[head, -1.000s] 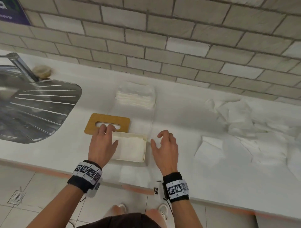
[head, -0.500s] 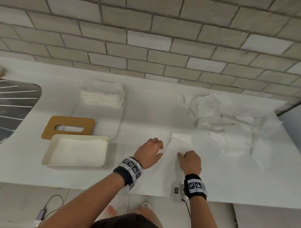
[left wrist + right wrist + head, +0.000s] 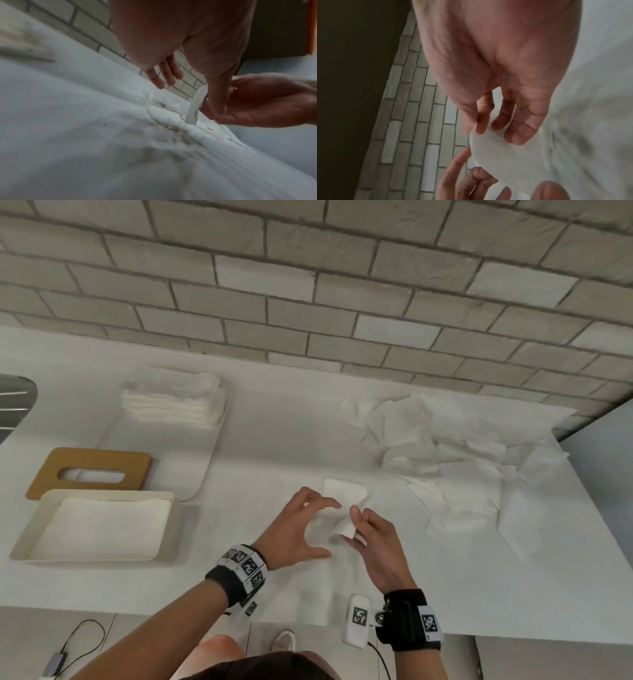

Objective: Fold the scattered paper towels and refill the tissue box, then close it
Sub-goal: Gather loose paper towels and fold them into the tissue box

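Note:
A white paper towel (image 3: 344,497) lies on the counter in front of me. My right hand (image 3: 368,525) pinches its near right edge (image 3: 496,150) between thumb and forefinger and lifts it off the surface. My left hand (image 3: 305,522) hovers spread over the towel's left side, fingers arched, gripping nothing (image 3: 164,75). The cream tissue box (image 3: 24,544) sits open at the left with folded towels inside. Its wooden slotted lid (image 3: 41,477) lies flat behind it. A heap of scattered paper towels (image 3: 455,463) covers the counter at the right.
A stack of folded towels (image 3: 171,400) rests at the far end of a white tray (image 3: 205,470) behind the box. The steel sink (image 3: 13,402) edge shows at far left. A brick wall (image 3: 308,285) backs the counter. The counter's front edge (image 3: 137,609) runs just below my wrists.
Both hands left the tissue box and moved right to a single towel. My right hand has now pinched its edge and raised it; my left hand has spread above it.

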Demonstrator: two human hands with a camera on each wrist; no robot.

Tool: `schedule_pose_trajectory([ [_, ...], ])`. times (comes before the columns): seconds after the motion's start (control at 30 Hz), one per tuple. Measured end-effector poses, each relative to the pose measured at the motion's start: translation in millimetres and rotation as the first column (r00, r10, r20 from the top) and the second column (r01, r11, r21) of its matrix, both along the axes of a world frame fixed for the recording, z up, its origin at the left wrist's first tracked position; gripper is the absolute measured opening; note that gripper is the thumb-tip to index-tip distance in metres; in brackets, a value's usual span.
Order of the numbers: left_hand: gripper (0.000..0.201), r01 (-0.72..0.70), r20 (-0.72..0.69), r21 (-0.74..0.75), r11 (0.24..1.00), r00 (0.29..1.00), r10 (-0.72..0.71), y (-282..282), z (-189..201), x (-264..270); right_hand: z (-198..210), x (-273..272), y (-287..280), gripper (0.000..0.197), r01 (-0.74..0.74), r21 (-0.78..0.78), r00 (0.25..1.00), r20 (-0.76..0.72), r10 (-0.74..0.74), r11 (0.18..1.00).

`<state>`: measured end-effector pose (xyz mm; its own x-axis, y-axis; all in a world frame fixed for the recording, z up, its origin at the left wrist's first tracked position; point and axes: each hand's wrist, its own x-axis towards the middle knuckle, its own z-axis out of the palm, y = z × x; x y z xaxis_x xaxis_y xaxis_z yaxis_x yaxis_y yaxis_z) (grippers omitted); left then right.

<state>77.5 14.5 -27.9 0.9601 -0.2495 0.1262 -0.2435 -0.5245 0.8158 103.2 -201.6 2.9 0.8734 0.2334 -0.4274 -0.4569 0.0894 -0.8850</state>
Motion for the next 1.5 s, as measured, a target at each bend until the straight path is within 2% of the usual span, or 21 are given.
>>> schedule_pose_trajectory([
  [0.1,0.026,-0.042,0.244,0.012,0.999,0.969,0.038,1,9,1,21,2,-2,0.025,0.030,0.177,0.993,-0.118,-0.009,0.984],
  [0.17,0.007,-0.070,0.244,-0.059,0.996,0.966,0.082,2,19,4,20,6,-5,0.021,0.069,0.219,0.987,-0.159,-0.034,0.973],
  [0.3,0.012,-0.237,-0.078,-0.270,0.933,0.971,0.224,4,42,7,8,8,-8,0.036,0.051,0.054,0.996,-0.076,-0.047,0.997],
  [0.4,0.020,-0.337,-0.152,-0.272,0.902,0.940,0.305,6,44,11,-3,4,-8,0.042,-0.029,-0.100,0.998,0.047,0.033,0.995],
  [0.47,0.023,-0.360,-0.185,-0.273,0.892,0.930,0.319,8,45,11,-14,1,-9,0.044,-0.125,-0.351,0.967,0.164,0.193,0.928],
  [0.5,0.023,-0.364,-0.212,-0.289,0.885,0.926,0.311,9,48,10,-16,-1,-8,0.034,-0.126,-0.470,0.942,0.219,0.253,0.873],
  [0.53,0.023,-0.362,-0.243,-0.308,0.880,0.924,0.295,11,50,10,-19,-1,-6,0.023,-0.096,-0.508,0.924,0.274,0.267,0.856],
  [0.6,0.021,-0.342,-0.291,-0.333,0.879,0.924,0.249,14,59,9,-15,-4,-1,0.036,-0.107,-0.424,0.893,0.356,0.274,0.899],
  [0.67,0.020,-0.305,-0.310,-0.346,0.887,0.930,0.199,18,64,7,-2,-7,9,0.060,-0.185,-0.248,0.897,0.352,0.266,0.951],
  [0.7,0.020,-0.305,-0.303,-0.343,0.888,0.931,0.203,20,66,7,5,-8,15,0.063,-0.213,-0.192,0.903,0.337,0.268,0.958],
  [0.87,0.042,-0.344,-0.330,-0.449,0.825,0.921,0.205,29,62,-4,11,-7,47,0.030,-0.057,-0.187,0.926,0.357,0.121,0.981],
  [0.93,0.029,-0.408,-0.291,-0.364,0.837,0.904,0.314,30,54,-9,7,1,50,0.031,-0.102,-0.248,0.919,0.347,0.187,0.963],
  [1.0,0.022,-0.529,-0.270,-0.298,0.794,0.845,0.461,39,40,-12,-1,18,40,0.029,-0.104,-0.372,0.895,0.369,0.250,0.922],
  [1.07,0.026,-0.600,-0.285,-0.264,0.755,0.796,0.534,54,32,-18,-9,42,23,0.043,0.000,-0.596,0.824,0.455,0.338,0.803],
  [1.1,0.032,-0.620,-0.287,-0.249,0.744,0.781,0.555,62,28,-22,-11,56,16,0.054,0.046,-0.745,0.753,0.463,0.467,0.665],
  [1.17,0.035,-0.621,-0.281,-0.216,0.753,0.778,0.561,73,26,-28,-8,85,11,0.078,0.088,-0.940,0.579,0.319,0.751,0.331],
  [1.2,0.031,-0.612,-0.279,-0.205,0.764,0.785,0.553,74,29,-31,-5,100,13,0.086,0.082,-0.974,0.482,0.224,0.847,0.211],
  [1.3,0.025,-0.582,-0.289,-0.200,0.788,0.804,0.520,75,30,-34,-3,137,29,0.094,0.078,-0.996,0.161,-0.024,0.987,-0.037],
  [1.33,0.024,-0.576,-0.295,-0.194,0.794,0.806,0.513,75,31,-35,-4,146,36,0.091,0.078,-0.992,0.094,-0.091,0.991,-0.099],
  [1.4,0.025,-0.579,-0.303,-0.181,0.795,0.802,0.515,75,32,-38,-9,160,46,0.072,0.041,-0.981,0.046,-0.186,0.982,-0.188],
  [1.5,0.030,-0.594,-0.314,-0.193,0.781,0.791,0.525,77,30,-41,-19,173,49,0.040,-0.081,-0.981,0.081,-0.184,0.980,-0.178],
])
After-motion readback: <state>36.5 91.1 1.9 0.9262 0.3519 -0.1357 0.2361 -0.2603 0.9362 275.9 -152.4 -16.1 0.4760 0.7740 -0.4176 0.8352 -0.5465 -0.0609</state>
